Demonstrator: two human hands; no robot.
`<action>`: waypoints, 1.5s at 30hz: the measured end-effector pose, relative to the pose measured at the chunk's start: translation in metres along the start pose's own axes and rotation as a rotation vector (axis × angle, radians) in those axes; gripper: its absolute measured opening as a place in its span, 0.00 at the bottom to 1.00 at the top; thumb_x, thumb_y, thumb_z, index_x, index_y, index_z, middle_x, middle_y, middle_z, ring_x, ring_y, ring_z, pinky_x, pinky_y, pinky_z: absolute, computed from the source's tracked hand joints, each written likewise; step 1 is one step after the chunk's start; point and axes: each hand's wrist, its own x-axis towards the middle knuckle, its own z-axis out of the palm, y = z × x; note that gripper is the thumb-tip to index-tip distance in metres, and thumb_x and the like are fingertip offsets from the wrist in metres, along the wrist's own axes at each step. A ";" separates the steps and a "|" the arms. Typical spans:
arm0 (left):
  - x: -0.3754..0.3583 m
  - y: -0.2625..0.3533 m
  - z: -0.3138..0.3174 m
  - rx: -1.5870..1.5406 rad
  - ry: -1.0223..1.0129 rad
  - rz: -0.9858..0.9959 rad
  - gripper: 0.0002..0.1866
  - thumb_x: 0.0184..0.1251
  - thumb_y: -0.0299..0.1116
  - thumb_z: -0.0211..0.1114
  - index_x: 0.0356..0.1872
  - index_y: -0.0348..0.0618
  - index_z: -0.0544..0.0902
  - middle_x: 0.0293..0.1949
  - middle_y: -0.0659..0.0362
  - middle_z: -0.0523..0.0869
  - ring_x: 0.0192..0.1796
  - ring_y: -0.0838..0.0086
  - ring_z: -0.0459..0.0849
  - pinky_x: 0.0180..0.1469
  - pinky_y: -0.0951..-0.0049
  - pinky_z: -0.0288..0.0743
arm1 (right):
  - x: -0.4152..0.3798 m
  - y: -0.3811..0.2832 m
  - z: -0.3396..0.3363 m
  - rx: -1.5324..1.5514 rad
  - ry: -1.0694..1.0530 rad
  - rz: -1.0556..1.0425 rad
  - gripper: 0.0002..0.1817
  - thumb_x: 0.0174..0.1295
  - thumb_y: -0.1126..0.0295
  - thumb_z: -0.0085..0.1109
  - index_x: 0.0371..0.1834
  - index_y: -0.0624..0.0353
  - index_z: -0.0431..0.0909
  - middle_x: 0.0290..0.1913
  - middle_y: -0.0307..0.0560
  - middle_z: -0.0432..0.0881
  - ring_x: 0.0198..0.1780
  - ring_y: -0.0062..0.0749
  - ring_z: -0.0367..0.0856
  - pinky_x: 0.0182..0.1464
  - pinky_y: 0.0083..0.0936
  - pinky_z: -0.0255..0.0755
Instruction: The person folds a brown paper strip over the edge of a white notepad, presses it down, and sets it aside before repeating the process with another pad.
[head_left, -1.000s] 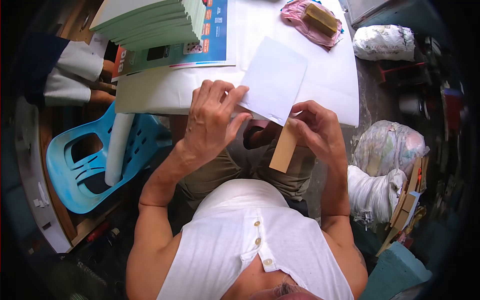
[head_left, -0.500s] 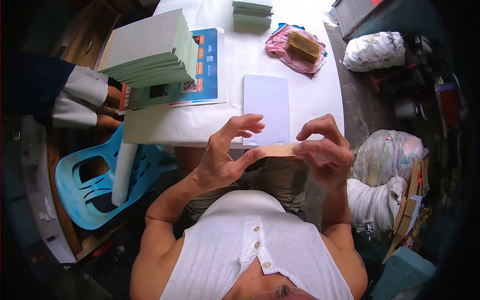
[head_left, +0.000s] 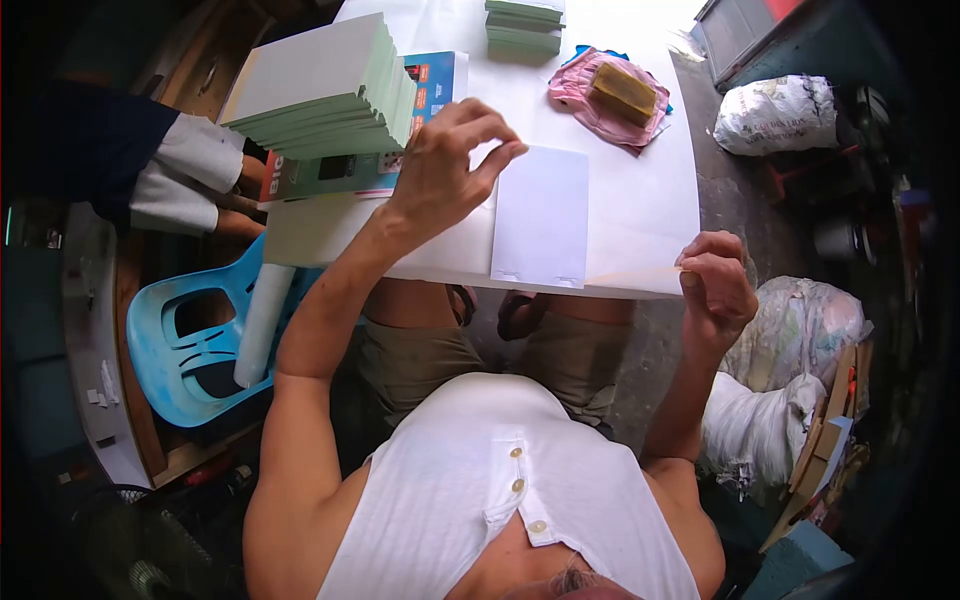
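A white paper pad (head_left: 541,220) lies at the table's near edge, with small marks along its bottom. Over its upper left corner is my left hand (head_left: 455,165), thumb and forefinger drawn together in a pinch; anything between the tips is too small to make out. Off the table's near right corner, my right hand (head_left: 720,285) pinches the end of a thin tan strip (head_left: 640,273). The strip is blurred and stretches left along the table edge towards the pad.
A tall stack of green-edged pads (head_left: 325,95) stands on a printed sheet (head_left: 440,85). More pads (head_left: 523,40) lie at the back. A yellowish block (head_left: 623,95) rests on a pink cloth (head_left: 575,85). Left are a blue chair (head_left: 150,330) and another person's legs (head_left: 185,185); sacks (head_left: 775,115) stand right.
My left hand has let go of the tan strip and risen to the pad's upper left corner. My right hand has moved right, still holding the strip's end.
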 end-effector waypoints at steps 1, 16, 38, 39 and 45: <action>0.022 -0.007 0.013 -0.007 -0.017 -0.032 0.07 0.70 0.35 0.72 0.42 0.44 0.91 0.41 0.57 0.90 0.42 0.69 0.88 0.43 0.69 0.82 | 0.000 0.002 0.002 0.018 0.014 0.019 0.11 0.58 0.87 0.68 0.42 0.62 0.86 0.45 0.47 0.81 0.45 0.31 0.79 0.48 0.28 0.73; 0.120 -0.081 0.125 0.064 -0.112 -0.011 0.12 0.57 0.40 0.81 0.30 0.41 0.91 0.30 0.57 0.88 0.35 0.68 0.88 0.41 0.66 0.79 | -0.016 0.005 -0.003 -0.062 0.141 0.063 0.13 0.57 0.90 0.69 0.41 0.63 0.87 0.44 0.46 0.83 0.44 0.28 0.81 0.46 0.25 0.74; 0.004 0.044 0.044 -1.355 -0.666 -0.353 0.27 0.73 0.43 0.72 0.64 0.38 0.77 0.34 0.59 0.85 0.31 0.77 0.84 0.35 0.76 0.81 | 0.035 -0.001 0.028 -0.130 -0.081 -0.297 0.14 0.55 0.80 0.75 0.44 0.57 0.91 0.42 0.44 0.82 0.38 0.28 0.82 0.40 0.28 0.77; 0.007 0.040 0.040 -1.311 -0.649 -0.376 0.25 0.71 0.39 0.74 0.62 0.39 0.78 0.33 0.61 0.84 0.30 0.80 0.82 0.33 0.77 0.79 | 0.034 -0.004 0.030 -0.002 -0.026 -0.144 0.13 0.56 0.78 0.75 0.46 0.58 0.90 0.42 0.44 0.83 0.39 0.27 0.82 0.40 0.27 0.77; 0.045 0.023 0.040 -0.875 -0.555 -0.252 0.24 0.67 0.39 0.78 0.58 0.41 0.80 0.33 0.62 0.85 0.33 0.82 0.82 0.30 0.81 0.75 | 0.038 0.021 0.019 0.225 -0.131 0.479 0.14 0.64 0.68 0.75 0.47 0.64 0.85 0.37 0.40 0.88 0.36 0.19 0.83 0.40 0.17 0.77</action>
